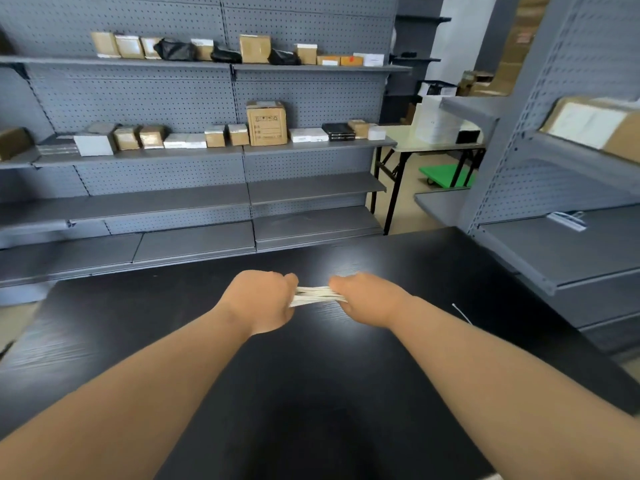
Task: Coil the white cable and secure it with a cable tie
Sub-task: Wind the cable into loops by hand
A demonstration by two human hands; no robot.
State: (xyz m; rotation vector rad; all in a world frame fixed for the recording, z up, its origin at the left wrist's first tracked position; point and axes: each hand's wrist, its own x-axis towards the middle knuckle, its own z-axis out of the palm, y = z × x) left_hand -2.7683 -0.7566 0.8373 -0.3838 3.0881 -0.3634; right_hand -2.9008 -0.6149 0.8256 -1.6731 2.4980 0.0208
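The white cable [315, 295] is gathered into a flat bundle of several parallel strands, stretched between my two fists just above the black table [311, 375]. My left hand [265, 299] is closed around the bundle's left end. On the bundle's right end my right hand [363, 297] is closed; the ends themselves are hidden inside the fists. A thin white cable tie [461, 313] lies loose on the table to the right of my right forearm.
Grey pegboard shelving [194, 150] with cardboard and white boxes stands beyond the table's far edge. Another grey shelf unit [561, 244] crowds the table's right side. A folding table [433, 147] and a green cart [446, 174] stand at the back right.
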